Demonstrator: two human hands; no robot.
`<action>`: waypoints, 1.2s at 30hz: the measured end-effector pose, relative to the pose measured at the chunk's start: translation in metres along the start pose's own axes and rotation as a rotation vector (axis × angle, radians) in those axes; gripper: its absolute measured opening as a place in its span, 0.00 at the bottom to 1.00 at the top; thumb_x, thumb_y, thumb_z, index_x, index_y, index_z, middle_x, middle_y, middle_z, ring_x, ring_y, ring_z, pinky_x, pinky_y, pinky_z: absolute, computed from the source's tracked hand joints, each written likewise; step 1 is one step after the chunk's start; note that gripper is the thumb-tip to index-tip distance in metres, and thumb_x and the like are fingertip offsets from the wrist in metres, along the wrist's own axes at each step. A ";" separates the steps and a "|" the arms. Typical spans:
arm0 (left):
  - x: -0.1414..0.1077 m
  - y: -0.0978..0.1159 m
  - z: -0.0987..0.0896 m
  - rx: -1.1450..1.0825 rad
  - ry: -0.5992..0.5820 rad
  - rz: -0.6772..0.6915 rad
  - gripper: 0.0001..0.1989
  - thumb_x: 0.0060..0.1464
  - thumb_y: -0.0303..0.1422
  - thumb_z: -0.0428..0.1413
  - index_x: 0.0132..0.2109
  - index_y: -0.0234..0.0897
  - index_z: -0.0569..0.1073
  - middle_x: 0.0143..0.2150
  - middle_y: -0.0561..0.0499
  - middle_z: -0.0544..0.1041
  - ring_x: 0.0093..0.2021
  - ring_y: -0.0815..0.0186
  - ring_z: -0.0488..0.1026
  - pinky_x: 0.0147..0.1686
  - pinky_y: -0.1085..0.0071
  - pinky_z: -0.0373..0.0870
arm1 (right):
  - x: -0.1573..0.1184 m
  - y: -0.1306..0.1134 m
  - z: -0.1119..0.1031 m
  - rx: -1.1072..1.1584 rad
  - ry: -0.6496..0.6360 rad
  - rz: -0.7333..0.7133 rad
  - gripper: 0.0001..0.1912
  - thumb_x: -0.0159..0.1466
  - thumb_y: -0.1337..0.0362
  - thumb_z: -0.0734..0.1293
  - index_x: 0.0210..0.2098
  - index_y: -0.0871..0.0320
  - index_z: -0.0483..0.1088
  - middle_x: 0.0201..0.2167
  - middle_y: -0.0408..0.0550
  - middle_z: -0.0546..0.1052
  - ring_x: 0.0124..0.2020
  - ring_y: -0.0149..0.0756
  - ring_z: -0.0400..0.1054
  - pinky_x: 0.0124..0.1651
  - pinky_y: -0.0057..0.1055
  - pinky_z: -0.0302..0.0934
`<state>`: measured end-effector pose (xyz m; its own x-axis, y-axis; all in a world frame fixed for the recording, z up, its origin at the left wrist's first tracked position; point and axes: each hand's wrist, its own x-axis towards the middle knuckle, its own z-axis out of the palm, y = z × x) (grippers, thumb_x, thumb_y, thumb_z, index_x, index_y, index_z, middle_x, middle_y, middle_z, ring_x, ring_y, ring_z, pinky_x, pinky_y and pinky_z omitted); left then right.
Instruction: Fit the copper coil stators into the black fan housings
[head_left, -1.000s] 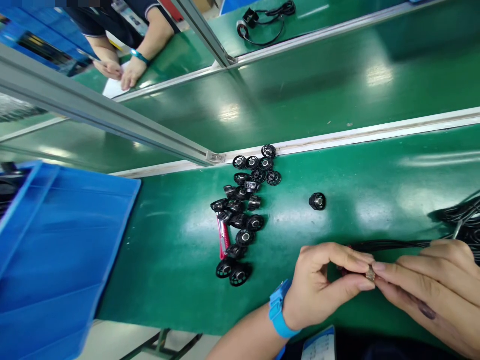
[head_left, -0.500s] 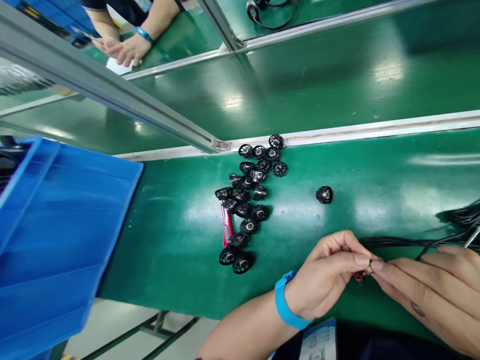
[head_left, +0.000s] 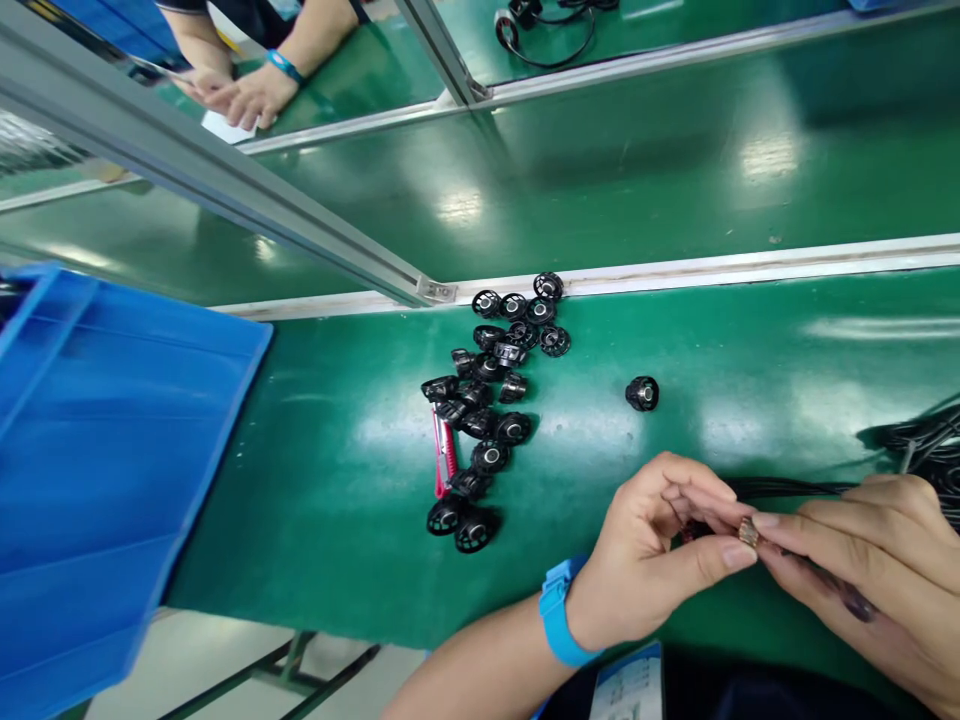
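At the lower right, my left hand (head_left: 660, 550) and my right hand (head_left: 862, 570) meet at the fingertips. Between them they pinch a small metallic, copper-toned piece (head_left: 748, 532). Dark reddish wire shows behind my left fingers. Black cables (head_left: 787, 488) run behind both hands to a coiled black bundle (head_left: 922, 440) at the right edge. A single round black part (head_left: 642, 393) lies on the green table above my left hand. Several similar black parts (head_left: 491, 456) form a cluster left of it, beside a red-handled tool (head_left: 445, 455).
A blue bin (head_left: 127, 450) fills the left side. A metal frame post (head_left: 225, 170) and a white rail (head_left: 675, 272) border the table (head_left: 337, 540). Beyond the frame, another person's hands (head_left: 251, 95) rest near white paper, and a cable (head_left: 555, 60) lies at the top.
My left fingers and thumb have spread around the small piece, which now shows more clearly. The view has shifted slightly, so the table objects appear a little further left.
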<state>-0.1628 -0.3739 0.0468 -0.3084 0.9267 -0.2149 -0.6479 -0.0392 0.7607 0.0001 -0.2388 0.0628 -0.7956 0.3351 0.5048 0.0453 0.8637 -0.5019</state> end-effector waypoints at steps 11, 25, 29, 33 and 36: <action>-0.003 0.004 0.003 -0.330 0.060 -0.297 0.20 0.49 0.27 0.72 0.49 0.40 0.78 0.38 0.53 0.80 0.43 0.67 0.78 0.45 0.73 0.71 | -0.017 0.005 -0.007 -0.114 -0.145 -0.170 0.24 0.73 0.75 0.62 0.64 0.53 0.73 0.44 0.38 0.84 0.38 0.35 0.73 0.46 0.42 0.60; 0.003 0.007 0.003 -0.531 0.097 -0.435 0.21 0.40 0.20 0.62 0.45 0.37 0.77 0.33 0.54 0.77 0.38 0.68 0.76 0.40 0.73 0.70 | -0.016 0.002 -0.002 -0.093 -0.162 -0.158 0.22 0.71 0.76 0.65 0.61 0.52 0.76 0.44 0.39 0.84 0.39 0.34 0.72 0.47 0.40 0.60; 0.001 0.006 0.002 -0.541 0.068 -0.433 0.21 0.43 0.20 0.62 0.47 0.36 0.76 0.35 0.53 0.78 0.37 0.69 0.76 0.41 0.73 0.72 | -0.009 -0.003 0.003 -0.041 -0.077 -0.070 0.16 0.69 0.74 0.71 0.53 0.52 0.78 0.40 0.39 0.84 0.37 0.33 0.71 0.44 0.39 0.61; -0.004 0.002 0.002 -0.316 -0.018 -0.199 0.13 0.55 0.25 0.65 0.48 0.38 0.76 0.40 0.51 0.80 0.41 0.70 0.77 0.44 0.75 0.73 | 0.005 -0.006 0.004 0.014 -0.022 -0.004 0.13 0.66 0.74 0.74 0.49 0.55 0.79 0.36 0.42 0.82 0.36 0.33 0.71 0.41 0.37 0.63; -0.008 -0.003 0.004 0.049 -0.037 0.128 0.10 0.62 0.26 0.65 0.49 0.40 0.77 0.45 0.50 0.81 0.45 0.70 0.78 0.48 0.75 0.74 | 0.010 -0.007 0.003 0.047 0.020 0.029 0.12 0.66 0.75 0.73 0.46 0.55 0.78 0.35 0.42 0.81 0.35 0.32 0.71 0.40 0.36 0.65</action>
<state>-0.1559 -0.3793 0.0487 -0.3598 0.9285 -0.0923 -0.5700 -0.1404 0.8096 -0.0104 -0.2424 0.0694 -0.7818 0.3678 0.5035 0.0396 0.8352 -0.5486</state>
